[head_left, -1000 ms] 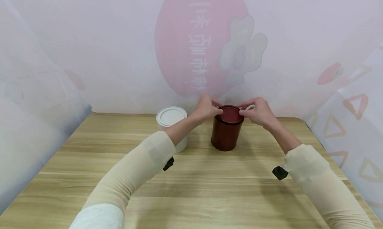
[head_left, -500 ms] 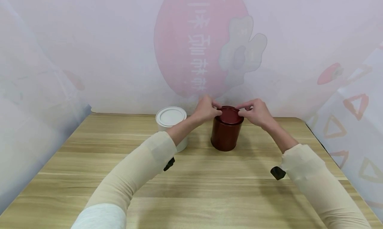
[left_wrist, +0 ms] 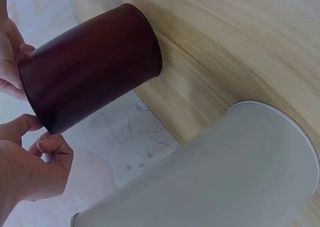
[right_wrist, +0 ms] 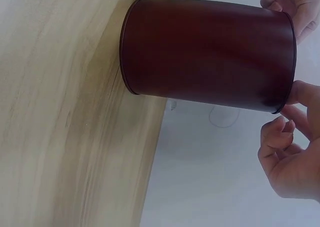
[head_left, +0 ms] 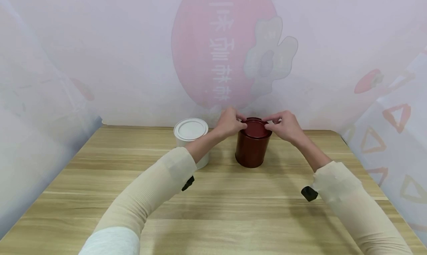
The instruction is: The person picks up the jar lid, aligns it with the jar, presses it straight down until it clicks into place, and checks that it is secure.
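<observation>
Dark red tin: upright on the worktop, toward the far edge, roughly centre. Its lid sits on top, level as far as the head view shows; no gap visible between lid and body.

Left hand at the left side of the lid rim, fingers curled and pinching the edge. Right hand at the right side, fingers likewise curled onto the rim. Both wrist views show fingertips meeting the top edge of the tin, none wrapped round the body.

Progress, as a judgement: the lid is still seated; the two hands have their grip on it, but nothing is lifted clear or turned enough to show.

White tin: just left of the red one, near but apart, its white lid on, untouched.

Writing: the tins carry no label that shows. The backdrop behind the worktop has a pink oval with pale characters that appear mirrored; I cannot read them.
</observation>
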